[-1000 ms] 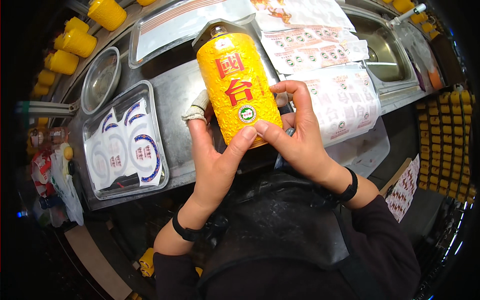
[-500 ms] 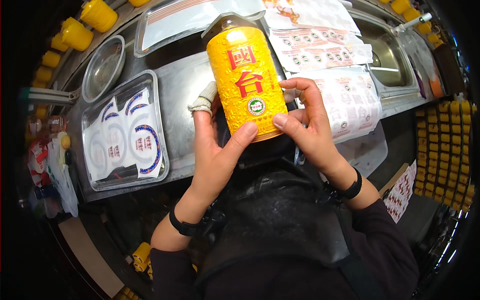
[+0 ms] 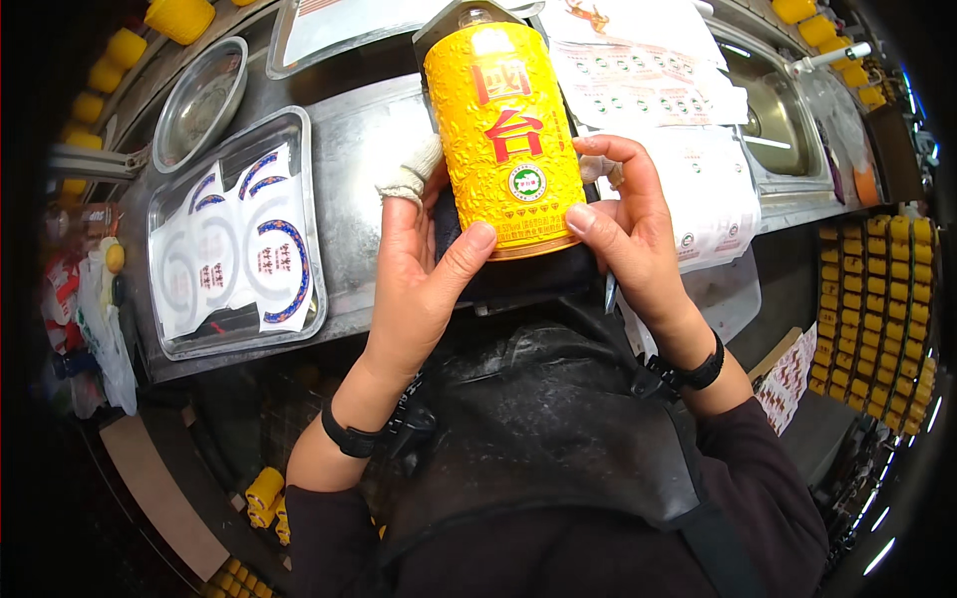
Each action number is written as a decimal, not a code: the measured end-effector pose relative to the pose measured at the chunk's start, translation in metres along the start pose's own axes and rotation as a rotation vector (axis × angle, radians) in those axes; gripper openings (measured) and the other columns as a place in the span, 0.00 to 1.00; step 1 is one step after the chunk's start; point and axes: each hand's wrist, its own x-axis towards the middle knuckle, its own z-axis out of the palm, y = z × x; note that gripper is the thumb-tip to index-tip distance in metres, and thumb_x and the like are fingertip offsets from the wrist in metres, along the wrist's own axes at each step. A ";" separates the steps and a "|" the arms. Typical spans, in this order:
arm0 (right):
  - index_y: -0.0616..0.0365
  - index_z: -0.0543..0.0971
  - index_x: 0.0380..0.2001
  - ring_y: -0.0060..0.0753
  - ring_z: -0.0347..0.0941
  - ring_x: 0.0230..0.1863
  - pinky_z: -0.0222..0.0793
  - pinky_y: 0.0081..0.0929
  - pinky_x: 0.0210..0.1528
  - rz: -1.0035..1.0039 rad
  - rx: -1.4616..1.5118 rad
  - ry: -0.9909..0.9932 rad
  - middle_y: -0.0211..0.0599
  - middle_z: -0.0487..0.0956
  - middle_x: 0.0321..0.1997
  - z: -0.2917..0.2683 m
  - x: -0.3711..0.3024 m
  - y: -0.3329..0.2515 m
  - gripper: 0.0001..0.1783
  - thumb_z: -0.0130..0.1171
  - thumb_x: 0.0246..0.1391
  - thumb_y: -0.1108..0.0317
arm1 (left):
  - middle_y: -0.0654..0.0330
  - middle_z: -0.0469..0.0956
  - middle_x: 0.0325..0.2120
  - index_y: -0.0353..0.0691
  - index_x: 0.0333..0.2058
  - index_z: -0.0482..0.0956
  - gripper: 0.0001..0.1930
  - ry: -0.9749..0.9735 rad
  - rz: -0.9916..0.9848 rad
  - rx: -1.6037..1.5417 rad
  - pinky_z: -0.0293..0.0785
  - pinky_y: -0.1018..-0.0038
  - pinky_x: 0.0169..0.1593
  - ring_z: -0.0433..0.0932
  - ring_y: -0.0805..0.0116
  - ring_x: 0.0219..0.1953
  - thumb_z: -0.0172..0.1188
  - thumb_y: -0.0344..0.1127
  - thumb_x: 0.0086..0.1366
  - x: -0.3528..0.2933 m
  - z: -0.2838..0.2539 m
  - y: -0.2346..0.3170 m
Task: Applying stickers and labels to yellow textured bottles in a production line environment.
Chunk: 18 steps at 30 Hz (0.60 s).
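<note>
A yellow bottle [image 3: 506,130] with an embossed surface, large red characters and a round green-and-white emblem lies tilted back between my hands, its neck pointing away from me. My left hand [image 3: 424,249] grips its left side, thumb at the lower left edge; off-white knitted covers wrap some of its fingertips. On the opposite side, my right hand [image 3: 635,219] holds the bottle with its thumb at the lower right edge and its index finger lifted alongside. Light wrapping shows on another right finger. The fingers behind the bottle are partly hidden.
Left on the metal bench, a steel tray [image 3: 319,239] holds decal sheets [image 3: 284,261] with blue curved bands. Behind it stands a metal bowl [image 3: 206,105]. Printed decal sheets [image 3: 653,88] lie to the right, beside a sink [image 3: 778,149]. Stacked yellow bottles [image 3: 877,319] stand at far right.
The bottle has shifted slightly right with both hands. My thumbs have slid apart from its lower front toward its side edges. The whole view has moved a little.
</note>
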 end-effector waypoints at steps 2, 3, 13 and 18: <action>0.60 0.63 0.58 0.16 0.75 0.34 0.72 0.12 0.34 0.002 -0.030 0.011 0.36 0.66 0.50 0.000 0.000 0.001 0.28 0.60 0.55 0.73 | 0.49 0.60 0.61 0.31 0.65 0.52 0.35 0.018 0.012 0.021 0.48 0.64 0.69 0.57 0.59 0.66 0.60 0.31 0.63 0.000 0.001 -0.002; 0.60 0.63 0.57 0.17 0.75 0.33 0.72 0.12 0.34 -0.004 -0.025 0.003 0.36 0.66 0.50 -0.001 0.000 0.001 0.28 0.60 0.54 0.73 | 0.49 0.60 0.61 0.31 0.65 0.52 0.35 0.013 0.014 0.019 0.48 0.64 0.69 0.57 0.59 0.66 0.60 0.31 0.63 -0.001 0.001 -0.002; 0.61 0.64 0.56 0.17 0.74 0.34 0.72 0.15 0.37 -0.023 0.049 0.012 0.35 0.65 0.49 -0.001 0.000 0.003 0.26 0.58 0.56 0.73 | 0.49 0.60 0.61 0.31 0.64 0.53 0.35 0.008 0.001 0.048 0.47 0.64 0.69 0.57 0.59 0.66 0.59 0.32 0.63 0.001 0.001 0.001; 0.60 0.65 0.55 0.14 0.72 0.34 0.71 0.14 0.38 0.048 0.166 -0.017 0.34 0.66 0.50 -0.009 0.002 0.006 0.22 0.54 0.57 0.74 | 0.48 0.59 0.62 0.31 0.65 0.52 0.35 0.009 -0.008 0.043 0.47 0.63 0.69 0.57 0.59 0.66 0.58 0.32 0.63 0.000 0.002 0.001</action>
